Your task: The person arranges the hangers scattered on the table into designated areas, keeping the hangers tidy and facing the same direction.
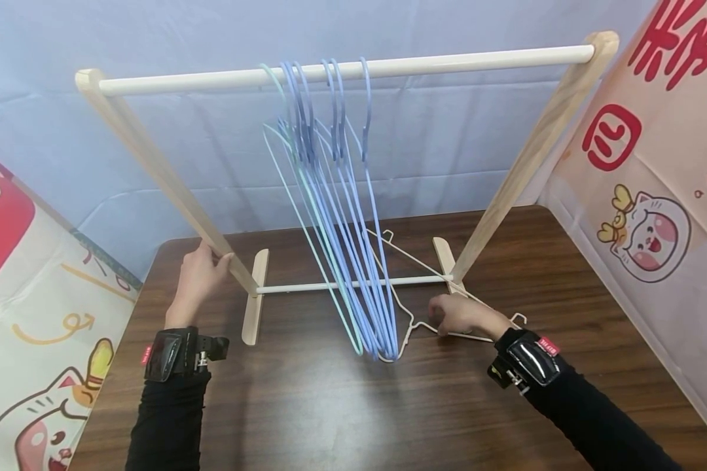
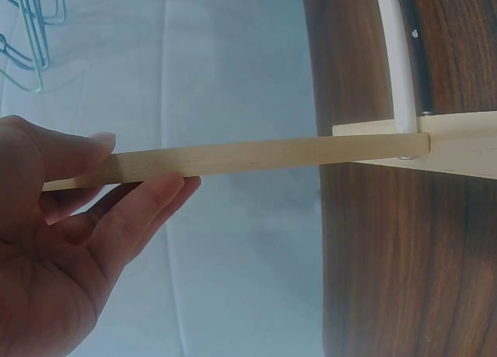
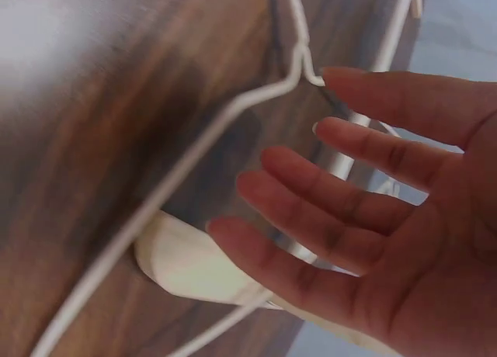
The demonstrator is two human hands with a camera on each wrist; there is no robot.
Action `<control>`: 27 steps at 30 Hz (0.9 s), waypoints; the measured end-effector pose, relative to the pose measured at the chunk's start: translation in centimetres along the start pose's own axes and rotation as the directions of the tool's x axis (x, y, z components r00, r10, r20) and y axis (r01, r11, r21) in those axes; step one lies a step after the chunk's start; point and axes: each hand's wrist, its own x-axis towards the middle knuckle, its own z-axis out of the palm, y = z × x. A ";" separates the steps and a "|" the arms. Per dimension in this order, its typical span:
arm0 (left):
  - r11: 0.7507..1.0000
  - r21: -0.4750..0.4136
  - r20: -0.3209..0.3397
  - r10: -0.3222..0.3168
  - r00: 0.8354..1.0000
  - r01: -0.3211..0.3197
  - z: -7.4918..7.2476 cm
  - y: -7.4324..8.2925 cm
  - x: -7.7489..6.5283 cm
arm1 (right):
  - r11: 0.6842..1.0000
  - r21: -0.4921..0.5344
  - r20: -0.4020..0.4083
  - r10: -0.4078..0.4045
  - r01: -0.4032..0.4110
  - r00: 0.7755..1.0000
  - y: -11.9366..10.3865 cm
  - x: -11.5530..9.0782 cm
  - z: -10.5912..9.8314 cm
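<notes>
A wooden rack stands on the table, with several blue hangers (image 1: 367,111) and a mint-green hanger (image 1: 275,78) hanging from its white top rod (image 1: 477,63). My left hand (image 1: 197,278) grips the rack's left upright (image 2: 256,154) between thumb and fingers, low on the post. A white hanger (image 3: 247,99) lies flat on the table at the rack's right side, its hook toward me beneath the hanging ones. Over it hovers my right hand (image 1: 462,314), fingers loosely extended and slightly bent. In the right wrist view its thumb is right at the hanger's neck, and nothing is pinched.
The rack's left foot (image 1: 253,320) and right foot (image 1: 444,254) rest on the brown table (image 1: 306,405), joined by a white lower bar (image 1: 297,288). Behind hangs a pale blue cloth (image 1: 212,163). Printed cartoon sheets (image 1: 642,209) border both sides.
</notes>
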 end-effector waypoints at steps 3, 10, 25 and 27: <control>1.000 0.001 -0.005 0.006 1.000 -0.006 0.0 0.0 0.0 | 1.000 -0.001 -0.008 0.016 -0.016 1.000 0.2 0.3 0.9; 1.000 0.004 -0.006 0.009 1.000 -0.009 0.1 0.0 0.0 | 0.997 -0.077 -0.038 0.024 -0.027 0.999 0.7 0.6 2.5; 1.000 0.021 0.004 -0.010 1.000 0.010 0.0 0.0 0.0 | 0.979 -0.188 -0.046 0.077 -0.084 0.996 0.2 0.6 3.9; 1.000 0.022 0.004 -0.010 1.000 0.010 0.0 -0.1 0.0 | 0.977 -0.194 -0.052 0.075 -0.083 0.996 0.2 0.5 4.0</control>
